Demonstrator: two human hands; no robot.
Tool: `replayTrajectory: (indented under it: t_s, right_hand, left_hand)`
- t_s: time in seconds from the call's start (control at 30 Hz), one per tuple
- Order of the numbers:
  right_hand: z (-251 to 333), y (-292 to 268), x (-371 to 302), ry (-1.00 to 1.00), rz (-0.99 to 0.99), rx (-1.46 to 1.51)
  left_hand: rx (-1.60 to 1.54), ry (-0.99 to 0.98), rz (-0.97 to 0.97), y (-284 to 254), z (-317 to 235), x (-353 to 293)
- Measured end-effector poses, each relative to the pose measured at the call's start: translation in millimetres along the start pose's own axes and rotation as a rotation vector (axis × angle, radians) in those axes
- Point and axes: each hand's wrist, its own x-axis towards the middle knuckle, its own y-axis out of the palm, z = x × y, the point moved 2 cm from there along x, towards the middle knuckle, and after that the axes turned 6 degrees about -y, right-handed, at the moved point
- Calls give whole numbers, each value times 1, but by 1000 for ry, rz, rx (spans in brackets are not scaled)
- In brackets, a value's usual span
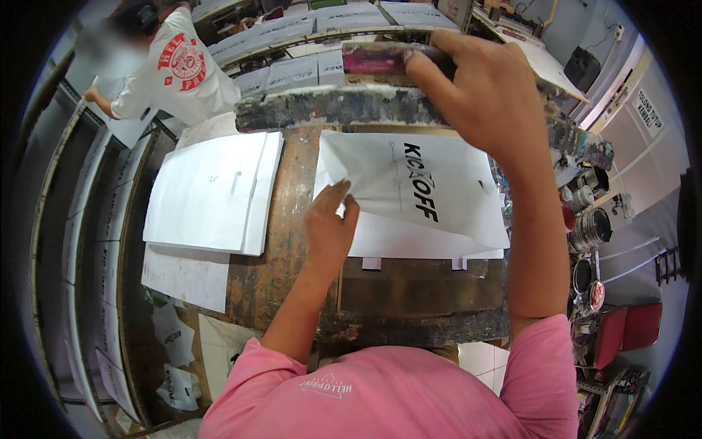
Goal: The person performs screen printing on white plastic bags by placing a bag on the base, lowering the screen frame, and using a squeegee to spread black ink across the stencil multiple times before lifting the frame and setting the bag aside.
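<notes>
A white bag (453,175) with bold black lettering and a small hole near its right edge lies on the worn table in front of me. My left hand (330,219) pinches its left edge, and the thin material creases upward there. A plain white sheet shows beneath its near side. Beyond the bag, a paint-crusted frame bar (329,106) spans the table, raised above it. My right hand (482,91) is above that bar, with thumb and fingers wrapped around a pink-stained wooden squeegee (373,58). Part of the squeegee is hidden by the hand.
A stack of blank white bags (205,194) sits on the table's left. Racks (110,219) with printed bags stand further left, near another person (183,69). More printed bags (285,29) fill racks ahead. Paint cans (591,227) and a red chair (621,333) are at the right.
</notes>
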Motion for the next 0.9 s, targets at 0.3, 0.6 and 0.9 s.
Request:
replayTrajectory:
  t_s: [0.3,0.6,0.9]
  right_hand:
    - [-2,1,-2,67,55,29]
    - [6,-1,1,58,38,-15]
    - [14,-4,-12,51,41,-41]
  left_hand:
    - [91,-267,-247,-139,96,8]
    - [583,-234,-205,-330,289,78]
    - [190,-94,-130,-245,116,70]
